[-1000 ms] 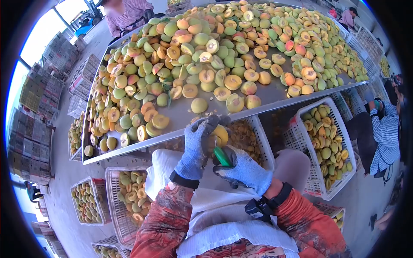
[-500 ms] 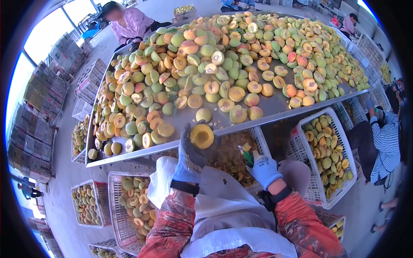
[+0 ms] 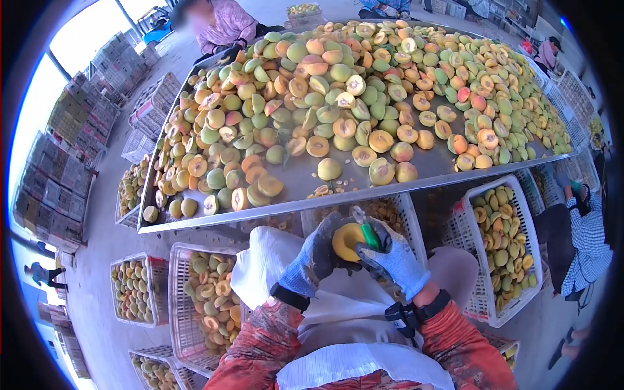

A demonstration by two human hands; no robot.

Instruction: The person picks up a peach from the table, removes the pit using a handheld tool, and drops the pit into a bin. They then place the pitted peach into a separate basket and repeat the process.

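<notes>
My left hand (image 3: 308, 261), in a blue glove with dark fingers, holds a yellow peach half (image 3: 344, 242) with its hollow turned up. A small green-handled tool (image 3: 371, 235) is gripped in my gloved right hand (image 3: 401, 261), close against the fruit's right side. Its metal end (image 3: 358, 213) points up and away from me. Both hands meet over my lap, just in front of the table edge. Beyond them, a crate of scraps (image 3: 408, 221) is partly hidden under the table.
A metal table (image 3: 302, 174) bears a large heap of halved peaches (image 3: 383, 97). Fruit-filled crates stand at left (image 3: 175, 305) and right (image 3: 484, 250). A person in pink (image 3: 227, 26) sits across the far left corner; another in a checked shirt (image 3: 588, 240) is at right.
My right hand has brought the green-handled tool over to the peach half. My left hand has drawn the fruit down and right, off the table edge. The view has shifted slightly.
</notes>
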